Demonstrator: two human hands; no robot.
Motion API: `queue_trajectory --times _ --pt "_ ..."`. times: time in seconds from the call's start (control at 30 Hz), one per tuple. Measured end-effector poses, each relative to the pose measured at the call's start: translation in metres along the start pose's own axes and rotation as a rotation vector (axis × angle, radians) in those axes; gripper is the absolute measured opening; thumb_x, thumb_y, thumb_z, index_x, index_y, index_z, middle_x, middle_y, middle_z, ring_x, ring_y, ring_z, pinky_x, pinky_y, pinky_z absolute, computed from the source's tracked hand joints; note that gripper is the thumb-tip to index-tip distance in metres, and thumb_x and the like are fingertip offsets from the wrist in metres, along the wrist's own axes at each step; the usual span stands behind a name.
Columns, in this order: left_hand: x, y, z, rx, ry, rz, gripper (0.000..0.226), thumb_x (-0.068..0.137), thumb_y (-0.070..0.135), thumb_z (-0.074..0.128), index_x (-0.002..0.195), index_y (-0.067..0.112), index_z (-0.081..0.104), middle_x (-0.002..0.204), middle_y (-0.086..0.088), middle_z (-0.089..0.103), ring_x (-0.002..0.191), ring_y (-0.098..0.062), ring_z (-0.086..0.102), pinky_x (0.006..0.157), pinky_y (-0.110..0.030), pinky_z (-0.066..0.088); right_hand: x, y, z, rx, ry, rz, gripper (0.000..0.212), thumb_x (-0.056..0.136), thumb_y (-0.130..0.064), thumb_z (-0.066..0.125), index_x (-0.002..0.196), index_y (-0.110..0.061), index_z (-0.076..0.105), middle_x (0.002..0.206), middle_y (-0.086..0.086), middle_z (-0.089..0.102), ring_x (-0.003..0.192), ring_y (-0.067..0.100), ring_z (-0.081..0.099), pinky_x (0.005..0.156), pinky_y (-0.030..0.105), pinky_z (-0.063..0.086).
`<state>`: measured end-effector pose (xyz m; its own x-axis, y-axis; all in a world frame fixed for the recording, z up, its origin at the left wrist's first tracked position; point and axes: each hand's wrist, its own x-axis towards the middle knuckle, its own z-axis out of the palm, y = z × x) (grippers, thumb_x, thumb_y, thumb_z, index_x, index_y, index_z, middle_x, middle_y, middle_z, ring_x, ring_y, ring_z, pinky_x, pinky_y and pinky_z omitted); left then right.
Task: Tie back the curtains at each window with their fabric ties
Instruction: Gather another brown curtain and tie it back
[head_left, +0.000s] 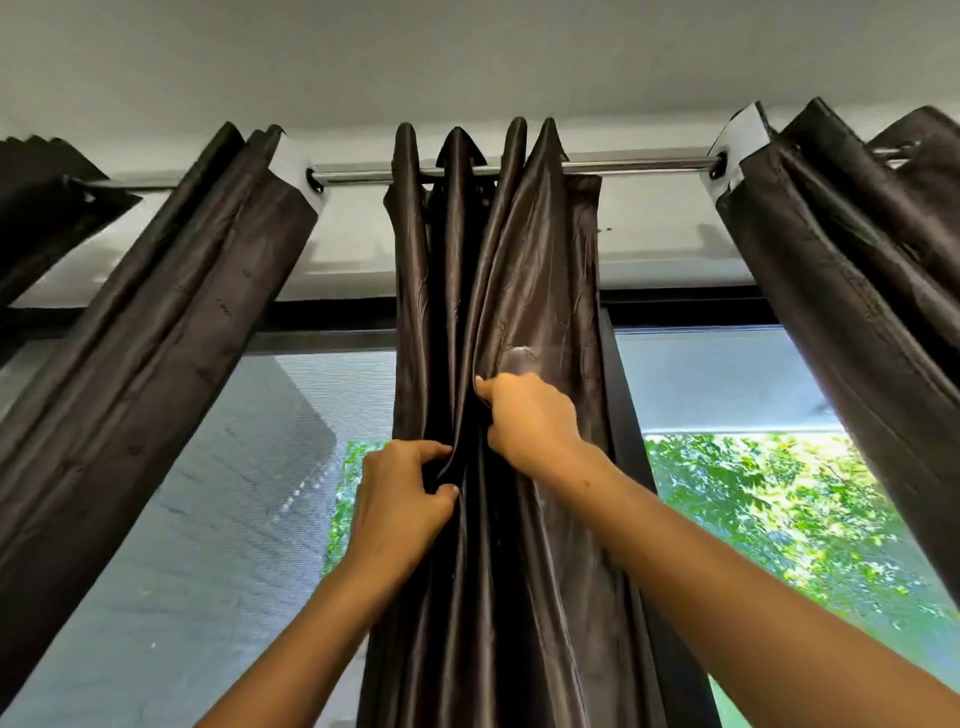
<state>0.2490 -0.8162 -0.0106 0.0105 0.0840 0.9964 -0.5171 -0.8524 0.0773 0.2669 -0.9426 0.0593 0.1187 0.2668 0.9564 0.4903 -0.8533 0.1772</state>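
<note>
Curtains hung gathered in three dark satin bunches on the chrome rod (639, 166); no fabric tie showed anywhere, so the tying looked not yet done. At the head view's centre, the middle curtain (519, 291) hung from twelve o'clock downward. The left hand (402, 499), curled, pinched a fold; the right hand (527, 415), at one o'clock from it, gripped the neighbouring pleat. The side curtains (156, 322) hung untouched.

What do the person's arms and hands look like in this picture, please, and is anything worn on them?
Both forearms are bare as far as the frame shows, with no sleeves in view. The left hand and the right hand wear no gloves, and no rings, watch or bracelets can be seen. The fingernails are short and unpainted.
</note>
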Motion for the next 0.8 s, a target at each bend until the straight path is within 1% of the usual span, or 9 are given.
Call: queue_trajectory --times 0.1,0.17,0.3,0.4,0.47,0.5,0.6,0.7,0.8 --pt "-0.013 0.006 -0.002 -0.012 0.04 -0.015 0.033 0.069 0.002 0.068 0.099 0.016 0.074 0.09 -0.003 0.074 0.085 -0.019 0.068 0.074 -0.032 0.054 -0.032 0.004 0.006 0.02 0.003 0.012 0.062 0.085 0.001 0.052 0.14 -0.027 0.043 0.105 0.011 0.064 0.095 0.033 0.062 0.061 0.031 0.038" --pt "-0.025 0.007 -0.003 -0.011 0.074 -0.037 0.033 0.068 0.001 0.067 0.098 0.013 0.075 0.089 -0.006 0.074 0.084 -0.022 0.067 0.075 -0.035 0.053 -0.052 0.002 0.009 0.053 -0.019 0.023 0.066 0.086 -0.005 0.054 0.144 -0.031 0.035 0.103 0.009 0.065 0.092 0.03 0.062 0.06 0.03 0.039" --pt "-0.057 0.003 -0.003 0.01 0.0 -0.087 0.02 0.07 0.003 0.067 0.088 0.008 0.074 0.081 -0.009 0.071 0.075 -0.022 0.065 0.07 -0.041 0.051 -0.097 -0.012 0.02 0.128 -0.073 0.02 0.061 0.087 -0.019 0.056 0.144 -0.028 0.035 0.099 0.004 0.067 0.09 0.027 0.064 0.07 0.034 0.05" --pt "-0.087 -0.001 -0.005 0.059 -0.057 -0.126 0.016 0.072 0.004 0.066 0.087 0.004 0.072 0.08 -0.009 0.068 0.074 -0.023 0.064 0.07 -0.042 0.05 -0.13 -0.021 0.034 0.141 -0.103 0.014 0.063 0.088 -0.021 0.053 0.146 -0.027 0.029 0.105 0.002 0.065 0.097 0.026 0.063 0.075 0.033 0.049" --pt "-0.109 -0.004 -0.007 0.081 -0.089 -0.156 0.017 0.072 0.003 0.066 0.088 0.005 0.072 0.081 -0.008 0.067 0.076 -0.023 0.064 0.071 -0.039 0.048 -0.153 -0.027 0.044 0.143 -0.125 0.033 0.058 0.09 -0.021 0.049 0.145 -0.027 0.033 0.11 -0.001 0.063 0.101 0.023 0.062 0.075 0.03 0.047" --pt "-0.119 -0.006 -0.008 0.081 -0.105 -0.166 0.019 0.072 0.002 0.066 0.089 0.007 0.073 0.083 -0.008 0.067 0.077 -0.024 0.064 0.071 -0.036 0.048 -0.164 -0.029 0.049 0.144 -0.135 0.046 0.051 0.09 -0.023 0.048 0.14 -0.027 0.038 0.111 -0.003 0.062 0.101 0.022 0.061 0.074 0.029 0.045" --pt "-0.159 -0.009 -0.012 0.067 -0.148 -0.186 0.026 0.071 -0.002 0.067 0.093 0.009 0.073 0.084 -0.008 0.067 0.076 -0.022 0.064 0.067 -0.025 0.046 -0.2 -0.038 0.06 0.186 -0.195 0.098 0.027 0.088 -0.027 0.049 0.114 -0.028 0.055 0.106 -0.007 0.064 0.098 0.017 0.062 0.07 0.026 0.043" --pt "-0.204 -0.006 -0.018 0.054 -0.188 -0.205 0.025 0.073 -0.004 0.067 0.094 0.008 0.073 0.086 -0.006 0.067 0.077 -0.021 0.064 0.067 -0.02 0.044 -0.239 -0.051 0.066 0.217 -0.237 0.127 0.016 0.087 -0.029 0.05 0.1 -0.026 0.059 0.098 -0.007 0.066 0.09 0.015 0.064 0.064 0.024 0.039" --pt "-0.248 -0.003 -0.023 0.06 -0.254 -0.231 0.018 0.073 -0.007 0.067 0.088 0.002 0.072 0.083 -0.01 0.067 0.073 -0.025 0.064 0.064 -0.017 0.04 -0.276 -0.066 0.063 0.224 -0.26 0.16 0.012 0.086 -0.03 0.052 0.092 -0.023 0.059 0.093 -0.002 0.068 0.089 0.021 0.065 0.061 0.028 0.035"
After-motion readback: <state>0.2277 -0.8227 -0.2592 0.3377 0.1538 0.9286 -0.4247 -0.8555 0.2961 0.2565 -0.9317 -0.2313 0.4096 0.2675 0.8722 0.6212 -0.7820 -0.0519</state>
